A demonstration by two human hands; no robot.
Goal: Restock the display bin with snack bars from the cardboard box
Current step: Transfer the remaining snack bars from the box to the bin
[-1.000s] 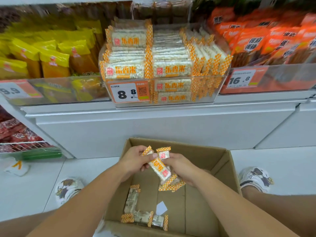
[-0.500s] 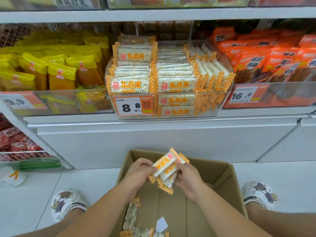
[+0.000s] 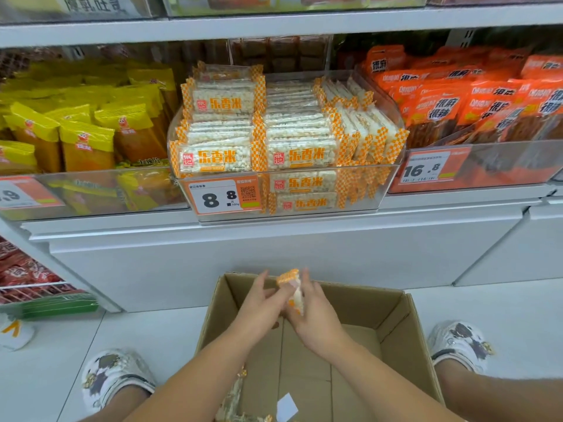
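Observation:
Over the open cardboard box (image 3: 368, 303) on the floor, both my hands hold a small bundle of snack bars (image 3: 293, 289) in white wrappers with orange checked ends. My right hand (image 3: 313, 315) grips the bundle from the right. My left hand (image 3: 260, 303) presses against it from the left with fingers stretched upward. Most of the bundle is hidden between the palms. More loose snack bars (image 3: 234, 403) lie at the box's near left bottom. The clear display bin (image 3: 388, 181) on the shelf above is stacked high with the same bars.
Yellow packets (image 3: 79, 135) fill the bin to the left, orange packets (image 3: 457, 108) the one to the right. A price tag (image 3: 224, 196) marked 8.8 covers the bin's front left. A white slip (image 3: 286, 408) lies in the box. My shoes (image 3: 115, 373) flank it.
The hands have risen with the bars and turned the bundle upright, edge-on between the palms. My view has tilted up, showing more shelf and less of the box bottom.

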